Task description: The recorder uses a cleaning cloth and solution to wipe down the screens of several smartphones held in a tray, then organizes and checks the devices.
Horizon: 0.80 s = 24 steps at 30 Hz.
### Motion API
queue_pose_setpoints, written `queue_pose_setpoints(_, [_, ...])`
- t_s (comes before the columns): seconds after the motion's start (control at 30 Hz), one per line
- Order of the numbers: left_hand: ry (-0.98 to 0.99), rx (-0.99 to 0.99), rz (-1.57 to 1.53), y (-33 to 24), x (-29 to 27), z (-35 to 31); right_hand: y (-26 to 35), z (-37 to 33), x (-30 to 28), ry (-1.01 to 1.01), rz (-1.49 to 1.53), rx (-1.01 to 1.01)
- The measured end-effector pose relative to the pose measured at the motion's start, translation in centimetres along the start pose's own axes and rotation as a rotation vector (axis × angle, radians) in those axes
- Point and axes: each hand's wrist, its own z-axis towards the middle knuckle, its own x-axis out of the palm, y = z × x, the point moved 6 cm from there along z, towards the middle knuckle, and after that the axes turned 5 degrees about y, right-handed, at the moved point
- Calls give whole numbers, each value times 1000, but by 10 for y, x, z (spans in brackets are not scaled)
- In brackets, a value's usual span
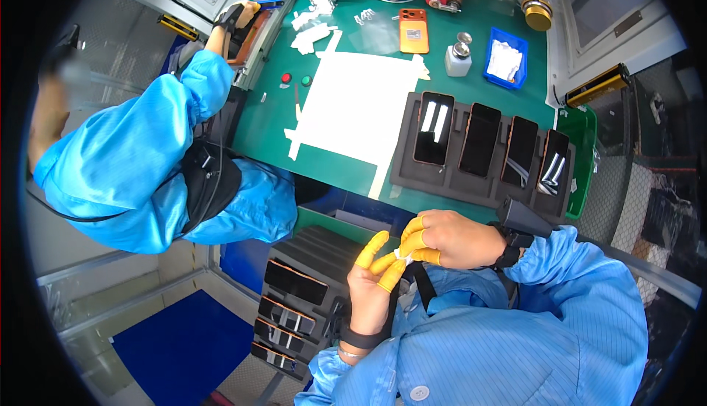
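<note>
In front of my chest, my left hand [370, 288] and my right hand [456, 240] meet, both with yellow finger cots on the fingers. Between their fingertips is a small crumpled white piece [403, 257], mostly covered, so its kind does not show. One finger of my left hand points up, apart from the pinch. Just beyond my right hand, a dark grey tray [453, 181] lies on the green table with several phones in a row, such as a black-screened phone [479, 139]. Lower left of my hands, another dark tray [324, 259] carries more phones.
A white sheet [357, 100] is taped to the green table [258, 137]. Behind it lie an orange phone [414, 32], a pump bottle [458, 60] and a blue bin [522, 73] of white pieces. A co-worker in a blue sleeve [140, 148] stands left. A green bin [587, 155] is right.
</note>
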Motion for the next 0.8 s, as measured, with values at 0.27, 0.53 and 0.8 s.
queue_pose_setpoints(0.27, [-74, 32, 55, -6, 0, 4, 1, -1, -6, -36, -155, -12])
queue_pose_setpoints(0.53, [-122, -44, 59, 0, 4, 12, 12, -9, -1, -224, -586, -243])
queue_pose_setpoints(0.8, [-140, -54, -54, 12, 0, 24, -28, -9, -23, -146, -528, -149])
